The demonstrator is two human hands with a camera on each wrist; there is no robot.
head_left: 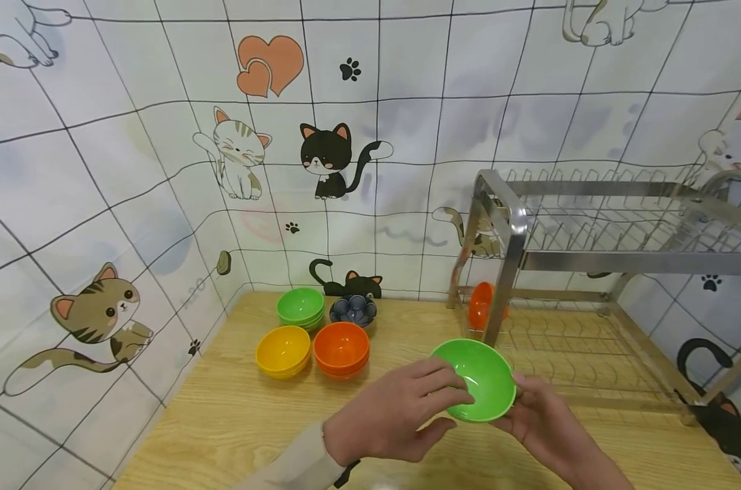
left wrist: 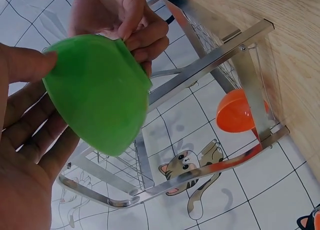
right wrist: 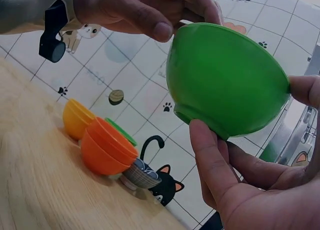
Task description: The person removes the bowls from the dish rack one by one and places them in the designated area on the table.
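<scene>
In the head view, a green bowl (head_left: 483,381) is held above the table, tilted with its inside facing the camera. My right hand (head_left: 544,415) grips it at the right, the thumb at the rim and the fingers under the foot, as the right wrist view shows with the bowl's outside (right wrist: 225,80). My left hand (head_left: 407,408) reaches over the bowl's left rim with loosely extended fingers. Its thumb (left wrist: 30,65) is right at the rim in the left wrist view.
Behind the hands stand green bowls (head_left: 301,306), a yellow bowl (head_left: 282,352), stacked orange bowls (head_left: 341,348) and a dark patterned bowl (head_left: 353,311). At the right is a two-tier metal dish rack (head_left: 639,262); an orange bowl (head_left: 480,306) stands on edge in its lower tier.
</scene>
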